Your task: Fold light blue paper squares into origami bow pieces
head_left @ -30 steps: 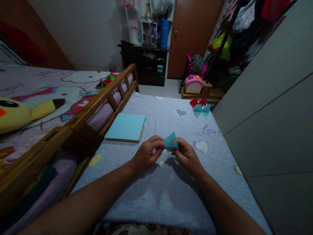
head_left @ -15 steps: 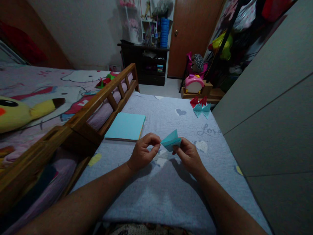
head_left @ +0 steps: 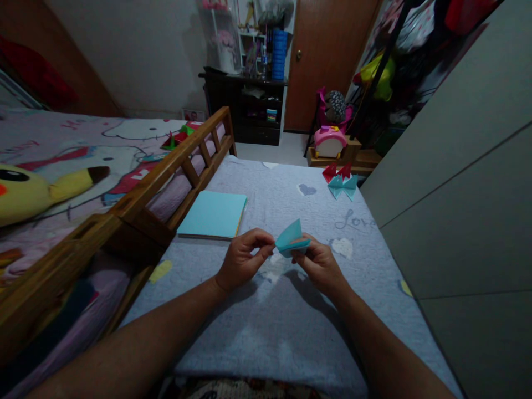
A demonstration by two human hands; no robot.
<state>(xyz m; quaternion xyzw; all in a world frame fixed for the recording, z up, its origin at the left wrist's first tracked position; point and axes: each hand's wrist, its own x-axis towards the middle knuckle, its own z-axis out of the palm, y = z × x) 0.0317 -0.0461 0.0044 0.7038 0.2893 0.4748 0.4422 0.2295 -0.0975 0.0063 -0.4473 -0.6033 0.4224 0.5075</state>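
A piece of light-blue folded paper [head_left: 291, 237] is held between my two hands above the bed. My left hand [head_left: 248, 256] is closed in a pinch on its pointed left corner, thumb and index finger together. From the right, my right hand [head_left: 319, 260] grips the paper's lower edge, its thumb in front and some fingers behind, partly hidden. One flap stands up and the lower layers are spread a little apart. Left of my left hand lies a stack of light-blue square paper [head_left: 214, 213].
Finished-looking light-blue folded paper [head_left: 343, 187] and red folded paper [head_left: 331, 172] rest at the bed's far right corner. A wooden rail [head_left: 166, 177] runs along the left, with a yellow plush toy [head_left: 33, 194] beyond it. Pale cabinet panels [head_left: 465, 221] border the right side.
The folded paper has tilted, and its lower layers have opened apart more on the right. Both hands keep hold of it and have barely shifted.
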